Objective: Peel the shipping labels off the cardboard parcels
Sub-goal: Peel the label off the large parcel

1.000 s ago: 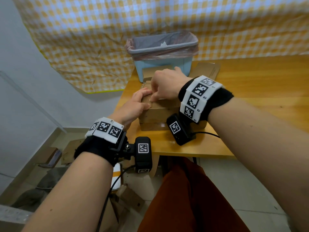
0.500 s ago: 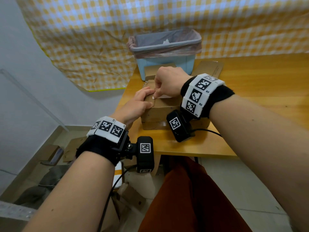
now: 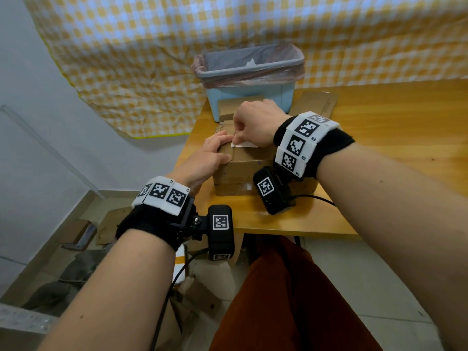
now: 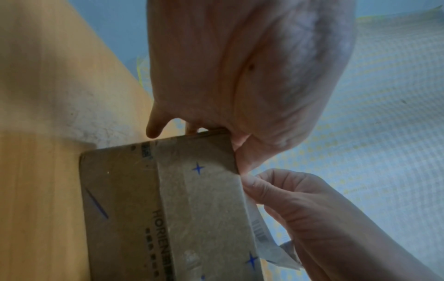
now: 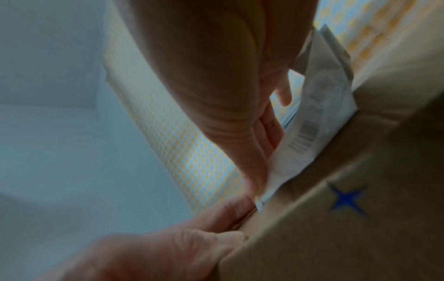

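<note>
A brown cardboard parcel (image 3: 243, 171) with blue star marks sits near the table's left front corner. My left hand (image 3: 210, 158) lies flat over its top left edge, fingers straight, pressing it down. My right hand (image 3: 253, 127) pinches the lifted corner of the white shipping label (image 3: 244, 145) on the parcel's top. In the left wrist view the label (image 4: 260, 228) peels up off the parcel (image 4: 168, 209) between my right hand's (image 4: 288, 199) fingers. The barcode on the label (image 5: 310, 133) shows in the right wrist view, with the parcel (image 5: 348, 228) below it.
A light blue bin (image 3: 249, 82) lined with a plastic bag stands behind the parcel, a white scrap inside. Flattened cardboard (image 3: 316, 103) lies beside it on the wooden table (image 3: 392, 138). Cardboard pieces (image 3: 83, 231) litter the floor at the left. A yellow checked cloth hangs behind.
My right hand has lifted slightly and pulled the label's corner up off the parcel top, so more white shows. My left hand has stayed pressed on the parcel.
</note>
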